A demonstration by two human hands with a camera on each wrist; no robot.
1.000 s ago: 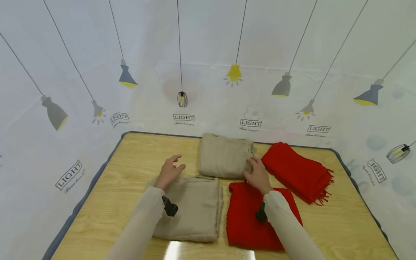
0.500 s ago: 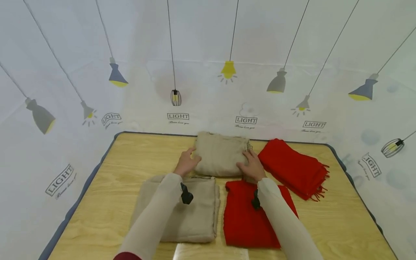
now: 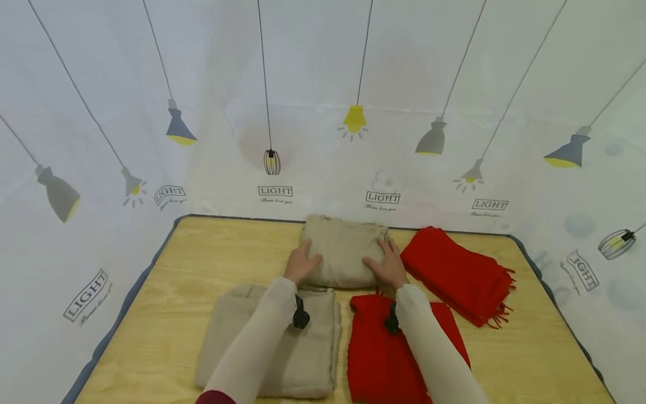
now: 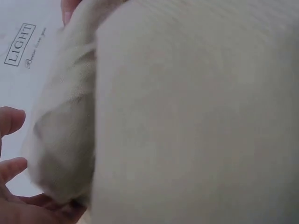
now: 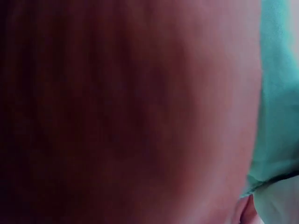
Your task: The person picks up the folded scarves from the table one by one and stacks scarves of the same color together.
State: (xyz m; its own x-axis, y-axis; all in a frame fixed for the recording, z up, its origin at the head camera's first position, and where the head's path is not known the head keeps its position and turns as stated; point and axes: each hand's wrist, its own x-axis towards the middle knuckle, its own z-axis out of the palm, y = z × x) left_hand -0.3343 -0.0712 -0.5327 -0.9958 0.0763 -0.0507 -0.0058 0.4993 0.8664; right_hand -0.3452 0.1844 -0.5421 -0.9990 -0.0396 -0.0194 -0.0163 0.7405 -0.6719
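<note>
At the back of the table, a folded beige cloth [image 3: 348, 255] with a fringed right edge lies between my two hands. My left hand [image 3: 301, 265] touches its left edge, the thumb toward the front. Spread over its right edge are the fingers of my right hand [image 3: 388, 266], with the thumb on its front part. The left wrist view has the cloth's rounded edge [image 4: 65, 121] beside the left fingers, some partly hidden beneath it; a pale blurred surface fills the rest. Blurred skin blocks most of the right wrist view.
A second folded beige cloth [image 3: 308, 342] lies at the front left, partly under my left forearm. Beside it is a folded red cloth [image 3: 375, 348] under my right forearm. A fringed red scarf [image 3: 456, 272] lies at the back right. Printed wall sheeting borders the wooden table [image 3: 222, 247].
My left hand has moved right and forward, from above the front beige cloth to the far cloth's left edge. My right hand stays at the right edge, shifted slightly inward.
</note>
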